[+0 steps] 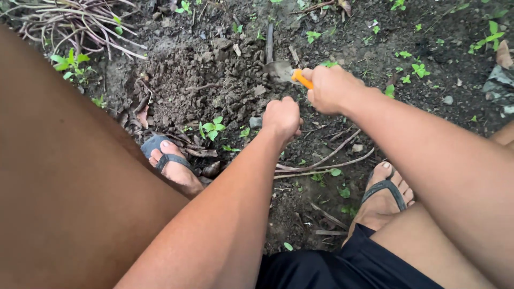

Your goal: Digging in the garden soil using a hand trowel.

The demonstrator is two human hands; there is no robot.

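My right hand is closed around the orange handle of a small hand trowel. Its grey metal blade is dug into loose dark soil just left of the hand. My left hand is curled into a fist right below the trowel, low over the ground beside a small grey stone. Whether the fist holds anything is hidden. Both forearms reach forward from a squat.
My feet in dark sandals rest on the earth, the left foot near the soil mound, the right foot lower right. Small green weeds, dry twigs and pale roots lie around. Stones sit at the right edge.
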